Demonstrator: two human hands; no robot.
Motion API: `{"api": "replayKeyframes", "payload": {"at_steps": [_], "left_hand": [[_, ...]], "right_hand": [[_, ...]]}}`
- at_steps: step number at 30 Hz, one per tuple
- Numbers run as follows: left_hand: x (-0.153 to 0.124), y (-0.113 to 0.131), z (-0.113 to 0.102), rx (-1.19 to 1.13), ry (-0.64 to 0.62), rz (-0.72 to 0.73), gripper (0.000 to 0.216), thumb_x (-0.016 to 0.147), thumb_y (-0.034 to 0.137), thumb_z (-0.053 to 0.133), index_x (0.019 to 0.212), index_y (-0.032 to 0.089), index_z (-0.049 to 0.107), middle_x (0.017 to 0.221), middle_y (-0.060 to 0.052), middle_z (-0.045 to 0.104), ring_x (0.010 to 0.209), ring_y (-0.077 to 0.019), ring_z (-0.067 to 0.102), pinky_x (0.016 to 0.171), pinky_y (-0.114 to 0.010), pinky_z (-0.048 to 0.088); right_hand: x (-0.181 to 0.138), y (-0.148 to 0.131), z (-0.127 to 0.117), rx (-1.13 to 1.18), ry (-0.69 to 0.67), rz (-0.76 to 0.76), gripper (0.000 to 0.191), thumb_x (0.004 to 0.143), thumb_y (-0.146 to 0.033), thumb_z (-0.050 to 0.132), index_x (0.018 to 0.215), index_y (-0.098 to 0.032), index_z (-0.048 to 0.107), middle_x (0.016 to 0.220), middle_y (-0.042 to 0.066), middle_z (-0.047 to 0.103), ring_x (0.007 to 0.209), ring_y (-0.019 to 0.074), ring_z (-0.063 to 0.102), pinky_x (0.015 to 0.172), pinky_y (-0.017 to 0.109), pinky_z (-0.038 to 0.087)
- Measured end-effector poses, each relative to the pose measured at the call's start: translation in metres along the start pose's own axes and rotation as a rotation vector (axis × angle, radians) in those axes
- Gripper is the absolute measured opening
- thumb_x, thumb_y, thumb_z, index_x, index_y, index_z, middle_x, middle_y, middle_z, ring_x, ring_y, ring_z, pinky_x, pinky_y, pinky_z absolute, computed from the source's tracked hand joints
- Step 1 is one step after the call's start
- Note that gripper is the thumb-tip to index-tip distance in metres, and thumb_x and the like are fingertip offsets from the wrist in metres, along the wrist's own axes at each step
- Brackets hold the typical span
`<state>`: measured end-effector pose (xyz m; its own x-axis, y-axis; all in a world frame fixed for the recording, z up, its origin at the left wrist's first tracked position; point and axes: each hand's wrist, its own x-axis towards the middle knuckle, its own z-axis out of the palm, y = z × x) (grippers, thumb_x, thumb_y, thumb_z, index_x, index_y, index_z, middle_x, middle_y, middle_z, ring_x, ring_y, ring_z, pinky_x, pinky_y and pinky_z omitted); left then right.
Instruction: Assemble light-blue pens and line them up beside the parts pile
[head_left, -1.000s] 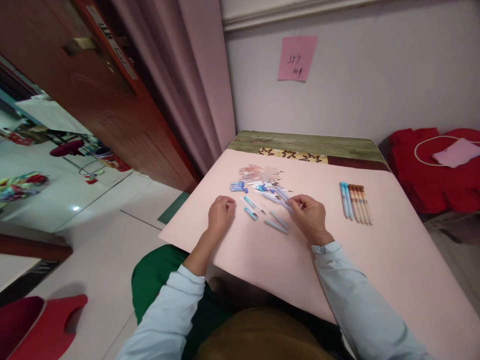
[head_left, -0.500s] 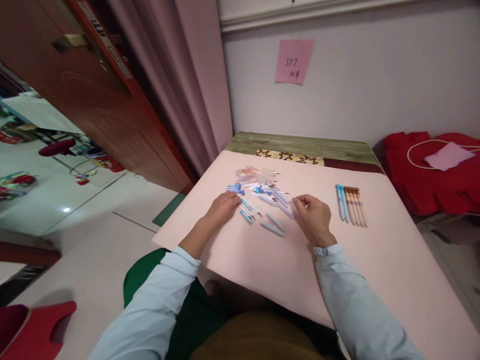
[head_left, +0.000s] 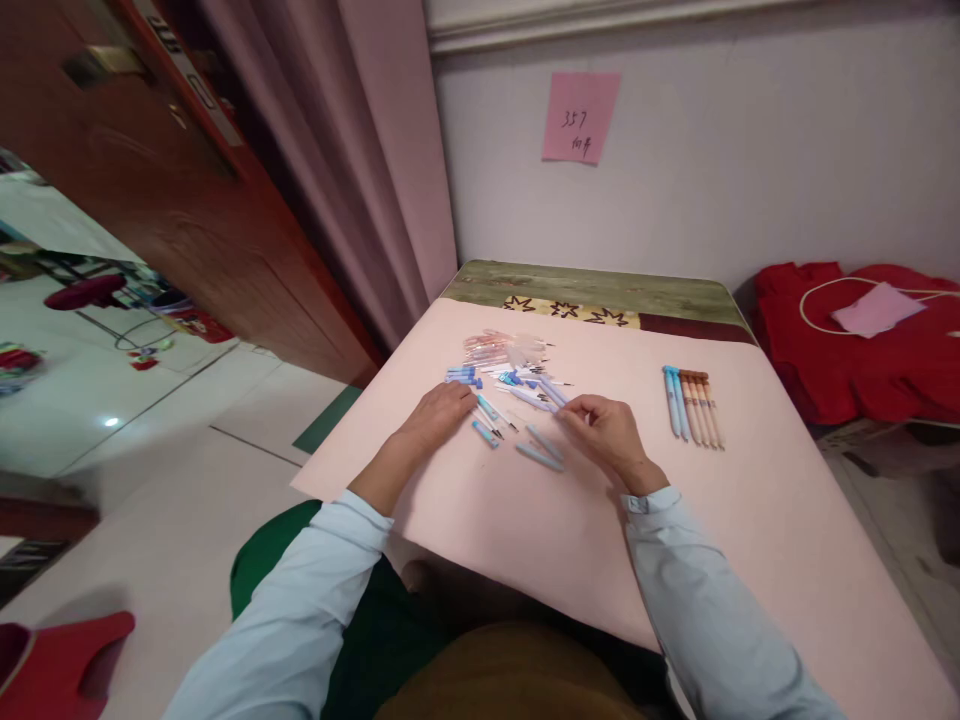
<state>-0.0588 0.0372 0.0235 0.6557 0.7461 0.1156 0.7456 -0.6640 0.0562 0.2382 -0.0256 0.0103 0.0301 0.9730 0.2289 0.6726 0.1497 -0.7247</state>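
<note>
My left hand (head_left: 444, 411) lies palm down on the table, its fingers stretched out at the blue pen caps (head_left: 463, 375). Just right of its fingertips are pen pieces with light-blue ends (head_left: 487, 407) and dark tips. My right hand (head_left: 600, 432) has thumb and index finger pinched on a lavender pen barrel (head_left: 553, 392) at the right edge of the pile; the fingers partly cover it. Between the hands, nearer me, lie two pale-blue barrels (head_left: 539, 457). Behind them is a heap of pinkish clear barrels (head_left: 491, 348) and white refills.
Finished-looking pens (head_left: 694, 408), blue-topped and brown-topped, lie in a row on the right of the pink-covered table (head_left: 750, 540). A red cloth-covered seat (head_left: 795, 350) stands beyond the right edge. A wooden door (head_left: 187, 200) and a curtain (head_left: 360, 130) are at left.
My right hand has moved left onto the lavender barrels and its fingertips now pinch there. My left hand has stayed by the blue caps. The view has shifted slightly.
</note>
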Motion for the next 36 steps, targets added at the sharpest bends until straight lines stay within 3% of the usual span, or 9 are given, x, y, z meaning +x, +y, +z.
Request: {"api": "replayKeyframes", "payload": {"at_steps": [3, 9, 15, 21, 27, 32, 36], "left_hand": [[-0.002, 0.001, 0.0, 0.084, -0.029, 0.023, 0.02, 0.092, 0.015, 0.044, 0.097, 0.023, 0.061, 0.101, -0.007, 0.063, 0.097, -0.0225, 0.055, 0.085, -0.035, 0.04], [-0.003, -0.001, 0.003, 0.092, -0.035, 0.039, 0.022, 0.093, 0.015, 0.044, 0.102, 0.024, 0.062, 0.098, -0.007, 0.063, 0.098, -0.0214, 0.055, 0.087, -0.035, 0.039], [-0.003, 0.0, 0.007, 0.148, -0.004, 0.054, 0.02, 0.093, 0.013, 0.044, 0.097, 0.021, 0.061, 0.095, -0.008, 0.061, 0.092, -0.0218, 0.055, 0.084, -0.035, 0.04], [-0.004, 0.0, 0.008, 0.166, 0.022, 0.067, 0.018, 0.093, 0.012, 0.043, 0.095, 0.02, 0.059, 0.095, -0.008, 0.061, 0.092, -0.0216, 0.055, 0.085, -0.035, 0.04], [-0.014, 0.0, -0.001, 0.19, 0.036, -0.001, 0.023, 0.091, 0.006, 0.041, 0.102, 0.018, 0.058, 0.093, -0.01, 0.062, 0.091, -0.0227, 0.056, 0.088, -0.037, 0.041], [-0.017, 0.01, -0.014, 0.225, -0.008, -0.103, 0.026, 0.092, 0.008, 0.039, 0.108, 0.02, 0.056, 0.098, -0.009, 0.064, 0.095, -0.0231, 0.058, 0.084, -0.036, 0.044], [-0.014, 0.02, -0.021, 0.214, -0.031, -0.113, 0.03, 0.093, 0.008, 0.037, 0.114, 0.022, 0.054, 0.109, -0.008, 0.064, 0.102, -0.0217, 0.057, 0.083, -0.033, 0.046]], "right_hand": [[-0.003, -0.005, 0.0, -0.097, -0.178, -0.11, 0.017, 0.08, -0.038, 0.064, 0.077, -0.024, 0.073, 0.072, -0.001, 0.07, 0.065, 0.0139, 0.059, 0.062, 0.024, 0.036], [-0.006, -0.011, 0.004, -0.252, -0.293, -0.125, 0.013, 0.079, -0.037, 0.067, 0.075, -0.025, 0.071, 0.073, -0.002, 0.07, 0.066, 0.0133, 0.059, 0.059, 0.024, 0.031], [-0.009, -0.016, 0.009, -0.336, -0.274, -0.17, 0.015, 0.081, -0.035, 0.063, 0.074, -0.023, 0.069, 0.074, -0.002, 0.07, 0.066, 0.0125, 0.059, 0.057, 0.024, 0.028], [-0.016, -0.023, 0.023, -0.468, -0.166, -0.18, 0.013, 0.082, -0.028, 0.057, 0.076, -0.022, 0.067, 0.08, 0.002, 0.071, 0.07, 0.0149, 0.061, 0.056, 0.025, 0.025], [-0.013, -0.021, 0.019, -0.228, 0.033, -0.041, 0.013, 0.081, -0.03, 0.057, 0.081, -0.023, 0.067, 0.072, -0.001, 0.07, 0.065, 0.0149, 0.062, 0.059, 0.024, 0.036], [-0.011, -0.017, 0.021, 0.17, -0.025, -0.022, 0.022, 0.081, -0.034, 0.059, 0.096, -0.022, 0.069, 0.073, -0.001, 0.07, 0.064, 0.0137, 0.063, 0.062, 0.023, 0.045], [-0.012, -0.015, 0.027, 0.217, -0.051, -0.059, 0.024, 0.079, -0.034, 0.06, 0.095, -0.022, 0.072, 0.076, 0.001, 0.071, 0.068, 0.0153, 0.064, 0.065, 0.025, 0.048]]}}
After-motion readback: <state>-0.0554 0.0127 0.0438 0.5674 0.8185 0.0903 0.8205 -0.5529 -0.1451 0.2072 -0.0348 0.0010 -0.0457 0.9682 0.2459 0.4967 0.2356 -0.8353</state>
